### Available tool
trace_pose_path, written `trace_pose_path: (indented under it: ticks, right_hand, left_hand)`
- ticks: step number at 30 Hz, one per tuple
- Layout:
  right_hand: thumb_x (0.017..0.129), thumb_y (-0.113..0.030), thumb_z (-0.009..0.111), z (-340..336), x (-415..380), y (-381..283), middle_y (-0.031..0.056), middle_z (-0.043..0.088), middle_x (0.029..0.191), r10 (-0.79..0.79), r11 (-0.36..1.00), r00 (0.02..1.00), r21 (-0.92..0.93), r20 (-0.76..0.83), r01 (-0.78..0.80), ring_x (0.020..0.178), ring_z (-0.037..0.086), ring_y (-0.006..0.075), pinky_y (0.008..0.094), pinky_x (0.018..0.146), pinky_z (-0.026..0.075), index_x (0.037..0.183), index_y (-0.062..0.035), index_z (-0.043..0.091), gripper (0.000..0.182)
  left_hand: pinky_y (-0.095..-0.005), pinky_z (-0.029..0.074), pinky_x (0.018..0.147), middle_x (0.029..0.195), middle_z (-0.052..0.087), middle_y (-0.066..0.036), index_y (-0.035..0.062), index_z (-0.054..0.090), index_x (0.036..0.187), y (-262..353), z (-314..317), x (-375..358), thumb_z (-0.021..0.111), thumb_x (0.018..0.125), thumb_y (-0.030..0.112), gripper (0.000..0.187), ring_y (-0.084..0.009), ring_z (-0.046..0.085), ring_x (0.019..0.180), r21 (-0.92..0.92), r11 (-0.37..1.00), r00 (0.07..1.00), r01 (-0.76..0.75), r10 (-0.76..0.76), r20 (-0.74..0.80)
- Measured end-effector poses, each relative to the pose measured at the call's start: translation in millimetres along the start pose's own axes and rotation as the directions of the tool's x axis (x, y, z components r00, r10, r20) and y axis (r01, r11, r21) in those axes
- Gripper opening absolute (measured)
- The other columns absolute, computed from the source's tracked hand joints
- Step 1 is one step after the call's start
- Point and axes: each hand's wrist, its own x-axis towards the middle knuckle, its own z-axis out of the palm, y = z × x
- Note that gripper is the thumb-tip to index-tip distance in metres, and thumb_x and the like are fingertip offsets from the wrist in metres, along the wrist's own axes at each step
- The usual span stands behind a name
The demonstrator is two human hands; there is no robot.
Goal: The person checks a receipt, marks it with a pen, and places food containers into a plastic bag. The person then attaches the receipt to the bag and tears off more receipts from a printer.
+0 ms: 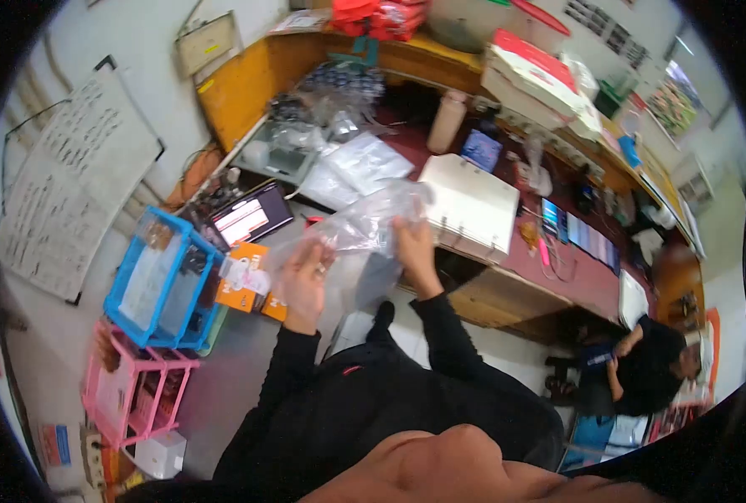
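Note:
A clear plastic bag (363,220) is stretched between my two hands in front of my body. My right hand (417,254) grips its right side, the thumb and fingers pinched on the film. At the left end, my left hand (304,281) has its fingers curled at the bag, and part of the film lies over the hand. A dark grey flat patch (376,280) shows below the bag, between my hands. Just beyond the bag lie a stack of clear plastic sleeves (358,170) and an open white ring binder (472,205).
Left are a lit tablet (251,215), orange boxes (240,278), blue bins (148,281) and a pink rack (134,390). A pink bottle (448,121) and phones (592,241) stand or lie on the red desk (549,283). Another person (651,369) sits at right.

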Motion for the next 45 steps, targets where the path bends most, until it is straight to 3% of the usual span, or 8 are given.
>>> trace_pose_path:
  ticks: [6,10,20,29,36,39,40,45]
  right_hand:
    - [0.07,-0.023,0.073,7.1,-74.0,-12.5,0.0116,0.053,0.09,-0.715,0.522,0.677,-0.779,-0.176,0.348,0.088,0.052,0.0256,0.0341,0.081,0.043,0.122,-0.0037,0.046,0.062]
    - [0.07,-0.028,0.074,28.8,-116.5,-21.5,0.0083,0.053,0.085,-0.449,0.771,0.886,-0.451,0.116,0.45,0.077,0.052,0.0207,0.03,0.068,0.044,0.093,-0.0055,0.061,0.034]
    - [0.073,-0.029,0.07,25.5,-118.2,-30.0,0.0081,0.056,0.077,-0.284,0.885,0.945,-0.336,0.162,0.323,0.06,0.052,0.0169,0.0287,0.056,0.043,0.081,-0.0057,0.062,0.026]
    - [0.063,-0.061,0.067,44.6,-127.6,-30.0,0.0125,0.06,0.063,0.031,0.833,0.808,-0.461,0.589,0.305,0.059,0.059,0.023,0.0341,0.056,0.045,0.07,-0.0004,0.061,0.061]
    - [0.072,-0.03,0.071,37.7,-114.7,-16.6,0.0117,0.052,0.059,-0.083,0.93,0.595,-0.153,0.8,0.335,0.057,0.047,0.0094,0.0302,0.054,0.041,0.072,0.0025,0.059,0.034]
    - [0.067,-0.015,0.064,13.9,-100.5,-0.6,0.0108,0.05,0.058,-0.155,0.798,0.731,-0.352,0.665,0.489,0.053,0.046,0.0142,0.031,0.051,0.04,0.065,0.0018,0.053,0.02]
    - [0.065,-0.011,0.061,0.1,-97.0,0.5,0.0103,0.05,0.059,-0.217,0.728,0.798,-0.451,0.563,0.516,0.052,0.046,0.0164,0.031,0.051,0.039,0.063,0.0015,0.051,0.016]
    - [0.065,-0.015,0.064,-27.2,-105.8,-4.0,0.0135,0.057,0.071,-0.422,0.733,0.876,-0.482,0.232,0.481,0.065,0.057,0.0286,0.0344,0.061,0.046,0.076,-0.0055,0.06,0.015]
  left_hand:
    - [-0.0216,0.047,0.065,0.079,0.057,0.001,0.0072,0.057,0.096,-21.6,-41.0,-39.5,0.063,0.084,0.014,0.015,-0.0092,0.055,0.071,-0.083,0.996,0.997,-0.011,0.005,-0.072]
    - [-0.0192,0.034,0.044,0.066,0.048,0.006,0.0173,0.053,0.084,-32.3,-44.2,-50.1,0.065,0.083,0.031,0.018,-0.0033,0.045,0.051,-0.077,0.973,0.973,0.219,-0.224,-0.063]
    - [-0.0275,0.048,0.071,0.096,0.059,-0.002,0.0121,0.051,0.115,-13.2,-36.9,-71.6,0.057,0.086,0.006,0.03,-0.0122,0.058,0.084,-0.035,0.938,0.936,0.345,-0.341,0.083]
    - [-0.0278,0.05,0.072,0.098,0.059,-0.004,0.0108,0.053,0.111,-37.8,-68.0,-62.8,0.062,0.085,0.027,0.032,-0.0126,0.059,0.085,-0.143,0.919,0.93,0.368,-0.361,0.073]
    - [-0.0235,0.048,0.067,0.092,0.058,-0.005,0.007,0.054,0.101,-39.0,-86.3,-45.2,0.064,0.083,0.033,0.033,-0.0142,0.059,0.082,0.047,0.82,0.783,0.571,-0.561,0.268]
    - [-0.026,0.045,0.059,0.078,0.056,-0.002,0.0049,0.055,0.098,-25.6,-101.8,-37.6,0.07,0.077,0.019,0.029,-0.0149,0.057,0.067,0.601,0.785,0.961,0.153,-0.259,0.094]
    - [-0.0269,0.044,0.058,0.074,0.056,-0.002,0.0036,0.057,0.095,-18.7,-117.8,-31.9,0.072,0.074,0.013,0.028,-0.0157,0.056,0.064,0.9,0.405,0.986,-0.162,0.038,0.161]
    - [-0.0342,0.043,0.07,0.081,0.053,-0.011,0.0025,0.061,0.081,39.8,-126.1,-31.1,0.07,0.061,-0.001,0.022,-0.0232,0.054,0.079,0.976,0.212,0.907,-0.039,0.418,-0.054]
